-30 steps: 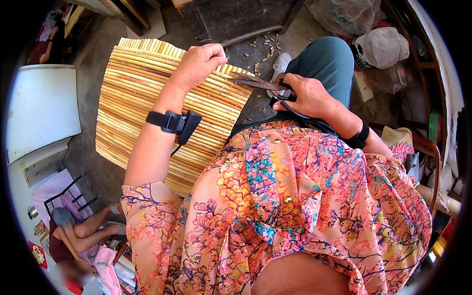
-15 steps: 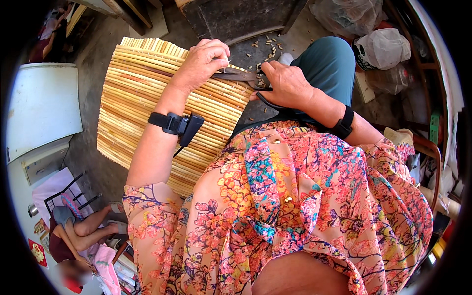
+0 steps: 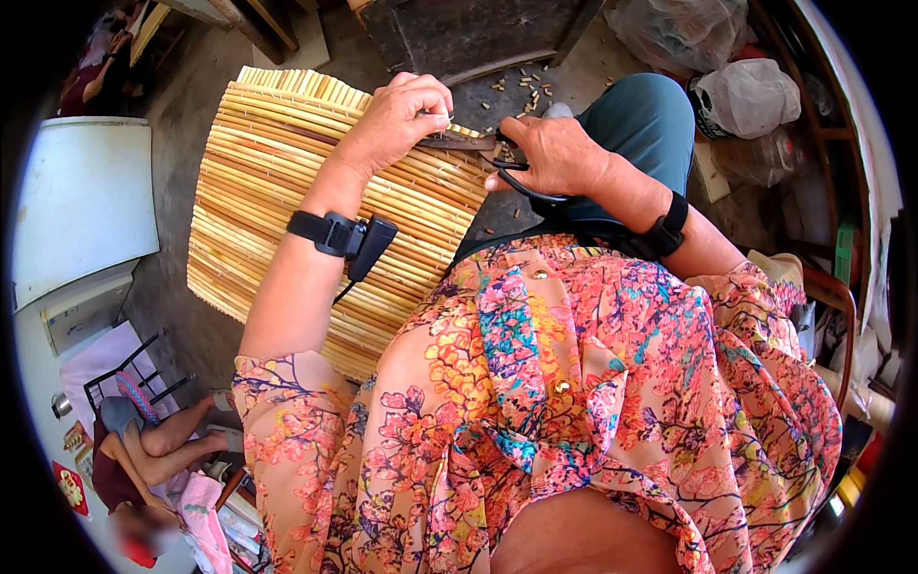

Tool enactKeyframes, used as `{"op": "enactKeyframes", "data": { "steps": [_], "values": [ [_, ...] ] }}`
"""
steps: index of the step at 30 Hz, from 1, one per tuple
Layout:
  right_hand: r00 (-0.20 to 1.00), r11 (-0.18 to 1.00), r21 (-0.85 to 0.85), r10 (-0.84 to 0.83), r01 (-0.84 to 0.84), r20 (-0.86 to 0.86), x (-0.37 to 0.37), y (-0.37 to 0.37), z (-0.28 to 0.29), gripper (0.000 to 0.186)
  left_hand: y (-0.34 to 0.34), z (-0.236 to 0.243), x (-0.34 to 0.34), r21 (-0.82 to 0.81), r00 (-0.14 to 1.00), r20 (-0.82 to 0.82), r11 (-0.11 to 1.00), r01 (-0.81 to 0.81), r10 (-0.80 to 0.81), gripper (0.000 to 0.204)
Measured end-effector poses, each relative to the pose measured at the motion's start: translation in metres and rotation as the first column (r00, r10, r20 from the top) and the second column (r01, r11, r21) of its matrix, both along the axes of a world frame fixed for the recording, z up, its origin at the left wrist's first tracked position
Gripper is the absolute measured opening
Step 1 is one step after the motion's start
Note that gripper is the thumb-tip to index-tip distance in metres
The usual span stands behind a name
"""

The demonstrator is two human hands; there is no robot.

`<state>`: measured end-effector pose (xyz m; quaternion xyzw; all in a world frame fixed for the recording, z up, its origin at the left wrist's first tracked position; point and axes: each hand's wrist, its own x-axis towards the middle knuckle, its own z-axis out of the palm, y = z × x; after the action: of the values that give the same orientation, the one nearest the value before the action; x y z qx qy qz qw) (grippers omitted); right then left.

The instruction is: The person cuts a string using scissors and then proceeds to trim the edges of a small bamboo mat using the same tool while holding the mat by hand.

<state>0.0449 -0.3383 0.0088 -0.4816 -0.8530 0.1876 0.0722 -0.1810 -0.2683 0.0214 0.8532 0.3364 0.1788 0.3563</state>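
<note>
Floral blouse: closest of all, filling 4 to 7 o'clock, overlapping the near corner of the mat in view.
Slatted mat: over at 10 o'clock, spread beneath the left forearm, yellow-brown sticks stitched side by side. Likely light for its breadth, stiff along the sticks, floppy across them, a touch slick on the rounded faces; could split or shed a stick if tugged by one end. Best taken across several sticks at once, close to a stitched row.
Right hand: up at 1 o'clock, wrapped around the black handles, full of scissors.
Scissors: pointed to 9 o'clock, in over the mat's upper right edge. Probably rigid and denser than the mat; best held by the loops, clear of the tips.
Left hand: at 11 o'clock, narrowed to a pinch, right by the blades; exactly what between the fingertips, cannot tell.
Short pale pieces: scattered on the ground past 12 o'clock.
Dark cabinet: farther off, 12 o'clock.
Plastic bags: heaped at 2.
</note>
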Motion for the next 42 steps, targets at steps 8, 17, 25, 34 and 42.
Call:
{"op": "enactKeyframes", "data": {
  "steps": [8, 17, 25, 34, 42],
  "values": [
    [1.0, 0.995, -0.104, 0.006, -0.003, 0.031, 0.0, 0.005, 0.0, 0.075, 0.003, 0.0, 0.001, -0.01, 0.998, -0.055, 1.0, 0.021, -0.021, 0.017],
    [1.0, 1.0, 0.001, -0.014, 0.014, -0.022, 0.004, -0.003, -0.004, 0.076, 0.013, 0.001, 0.004, -0.295, 0.99, 0.057, 0.95, -0.105, 0.127, 0.014],
    [0.997, 0.982, -0.185, -0.038, 0.026, -0.061, 0.007, -0.001, -0.004, 0.072, 0.01, 0.004, 0.006, -0.455, 0.962, 0.137, 0.877, -0.152, 0.237, 0.012],
    [0.967, 0.966, -0.243, -0.144, 0.092, -0.208, 0.031, -0.014, -0.016, 0.052, 0.009, -0.003, -0.011, -0.435, 0.929, 0.134, 0.863, -0.257, 0.345, 0.026],
    [0.89, 0.833, -0.545, -0.318, 0.097, -0.327, 0.027, -0.006, -0.026, 0.069, -0.006, -0.02, -0.002, 0.158, 0.964, -0.123, 0.963, -0.217, 0.237, 0.047]
  ]
}}
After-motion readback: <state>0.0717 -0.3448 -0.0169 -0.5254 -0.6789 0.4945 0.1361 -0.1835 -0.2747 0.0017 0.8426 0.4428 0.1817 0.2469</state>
